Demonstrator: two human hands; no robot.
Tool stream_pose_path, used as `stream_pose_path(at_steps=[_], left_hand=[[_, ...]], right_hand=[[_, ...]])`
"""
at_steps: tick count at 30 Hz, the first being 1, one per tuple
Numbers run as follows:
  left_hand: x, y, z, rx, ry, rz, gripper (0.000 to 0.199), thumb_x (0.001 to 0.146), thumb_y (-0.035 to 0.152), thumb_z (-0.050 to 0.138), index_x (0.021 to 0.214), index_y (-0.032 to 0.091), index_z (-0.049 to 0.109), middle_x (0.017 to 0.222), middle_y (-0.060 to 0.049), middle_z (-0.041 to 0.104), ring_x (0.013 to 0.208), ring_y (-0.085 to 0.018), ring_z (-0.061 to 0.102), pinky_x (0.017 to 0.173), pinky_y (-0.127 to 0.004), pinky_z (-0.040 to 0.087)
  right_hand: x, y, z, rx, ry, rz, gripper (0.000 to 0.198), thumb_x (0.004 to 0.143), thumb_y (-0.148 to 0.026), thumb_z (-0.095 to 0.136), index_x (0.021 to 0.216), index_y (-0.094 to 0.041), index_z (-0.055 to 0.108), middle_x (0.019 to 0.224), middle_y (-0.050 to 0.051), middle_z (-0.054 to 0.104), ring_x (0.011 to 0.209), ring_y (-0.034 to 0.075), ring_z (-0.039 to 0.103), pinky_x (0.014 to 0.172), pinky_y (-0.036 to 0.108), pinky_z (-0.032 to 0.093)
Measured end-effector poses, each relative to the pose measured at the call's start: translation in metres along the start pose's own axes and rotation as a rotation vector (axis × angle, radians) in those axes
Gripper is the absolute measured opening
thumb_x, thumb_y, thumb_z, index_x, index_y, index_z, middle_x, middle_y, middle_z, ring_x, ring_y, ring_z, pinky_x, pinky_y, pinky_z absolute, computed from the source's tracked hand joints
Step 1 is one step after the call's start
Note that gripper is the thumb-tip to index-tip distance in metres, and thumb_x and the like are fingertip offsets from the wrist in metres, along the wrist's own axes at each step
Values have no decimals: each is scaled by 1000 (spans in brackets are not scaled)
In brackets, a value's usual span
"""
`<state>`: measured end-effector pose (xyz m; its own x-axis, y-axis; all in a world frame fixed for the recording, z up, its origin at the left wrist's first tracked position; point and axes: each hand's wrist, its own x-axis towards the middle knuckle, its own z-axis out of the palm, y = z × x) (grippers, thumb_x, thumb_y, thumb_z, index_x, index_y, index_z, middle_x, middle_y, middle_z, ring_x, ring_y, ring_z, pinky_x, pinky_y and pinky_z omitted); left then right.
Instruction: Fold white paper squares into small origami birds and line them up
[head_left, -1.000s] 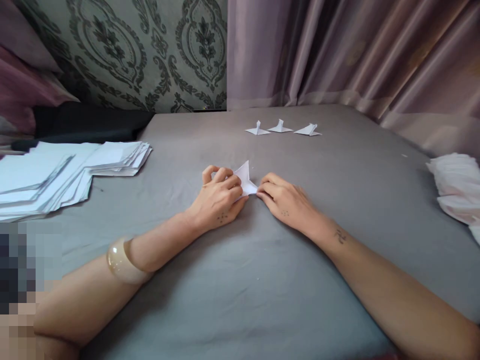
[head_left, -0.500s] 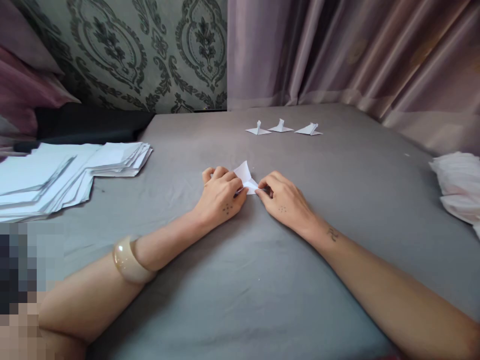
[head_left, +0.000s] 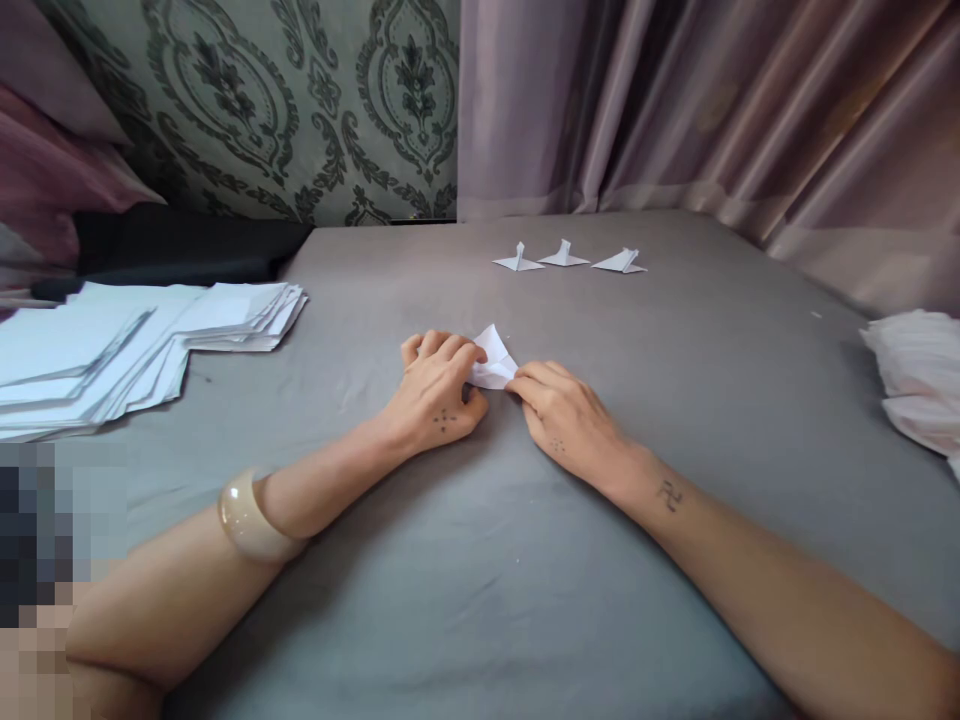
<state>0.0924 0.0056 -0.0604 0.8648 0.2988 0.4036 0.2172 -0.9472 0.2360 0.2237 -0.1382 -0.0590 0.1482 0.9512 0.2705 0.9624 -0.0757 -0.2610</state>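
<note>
A small folded white paper (head_left: 495, 362) lies on the grey cloth surface between my two hands, one pointed flap standing up at its far side. My left hand (head_left: 444, 388) is at its left edge, fingers curled, with the index fingertip on the paper and the thumb a little apart from it below. From the right, my right hand (head_left: 562, 412) pinches the paper's right corner between thumb and fingers. The underside of the paper is hidden.
Three folded paper figures (head_left: 564, 255) with upright points stand in a row at the back. Stacks of white paper sheets (head_left: 240, 312) lie at left, with a black cloth (head_left: 187, 248) behind. A white plastic bundle (head_left: 919, 370) sits at the right edge.
My left thumb has come down and away from the paper. My right hand has turned and lowered slightly, its fingers now flatter over the right corner. More of the paper's front shows.
</note>
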Motion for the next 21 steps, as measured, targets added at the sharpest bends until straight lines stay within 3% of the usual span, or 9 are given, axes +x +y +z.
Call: stream_pose_path(at_steps=[5,11,16,21], left_hand=[[-1,-7,-2,45,68,18,22,76,8,47,87,23,59,111,-5,62,107,-25,47,93,-47,30],[-1,-5,-3,44,73,53,25,73,8,50,90,24,61,118,-6,60,111,-27,45,94,-48,29],[1,-2,-5,-16,40,61,8,80,25,57,84,22,63,120,-7,59,114,-29,44,97,-50,28],[6,-4,-9,-121,36,-70,23,90,35,51,77,20,61,117,-7,60,113,-28,44,96,-51,29]], right_hand=[[1,-1,-1,0,-8,8,35,89,-4,37,102,-17,67,100,9,62,90,20,51,77,32,43],[1,0,0,-3,-4,4,38,88,-3,37,107,-18,66,101,9,60,90,21,48,78,33,44],[1,1,0,3,0,-6,37,88,-4,37,107,-19,66,100,9,59,91,21,49,78,33,44],[1,0,0,-13,-8,-2,37,88,-4,36,104,-18,67,98,9,59,89,21,48,76,32,43]])
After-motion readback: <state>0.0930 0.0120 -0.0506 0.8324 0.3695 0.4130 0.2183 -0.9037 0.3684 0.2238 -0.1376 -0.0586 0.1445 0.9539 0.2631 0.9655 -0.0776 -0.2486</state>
